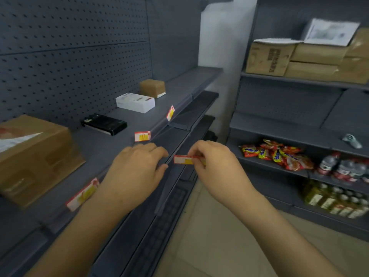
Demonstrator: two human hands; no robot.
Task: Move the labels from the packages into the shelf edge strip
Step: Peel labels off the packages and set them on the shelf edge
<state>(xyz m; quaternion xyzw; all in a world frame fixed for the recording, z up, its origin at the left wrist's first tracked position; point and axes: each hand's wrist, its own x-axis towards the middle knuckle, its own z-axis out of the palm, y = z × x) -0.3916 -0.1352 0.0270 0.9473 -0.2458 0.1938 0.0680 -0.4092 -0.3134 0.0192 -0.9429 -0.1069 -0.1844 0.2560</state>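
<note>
My right hand point(214, 166) pinches a red, white and yellow label point(182, 159) by its right end, holding it just off the shelf edge strip point(175, 151). My left hand point(135, 168) rests on the shelf front, its fingertips touching the strip beside the label. Three more labels stand along the same strip: one near my left wrist point(82, 194), one ahead of my left hand point(142, 136), and one farther along point(170, 112). On the shelf sit a large brown box point(34, 156), a black box point(103, 124), a white box point(135, 102) and a small brown box point(152, 88).
Lower shelves point(179, 176) jut out under the strip. A second shelving unit on the right carries cardboard boxes point(309, 56), snack packets point(279, 154), water bottles point(343, 166) and oil bottles point(335, 200). Tiled floor point(209, 236) lies between the units.
</note>
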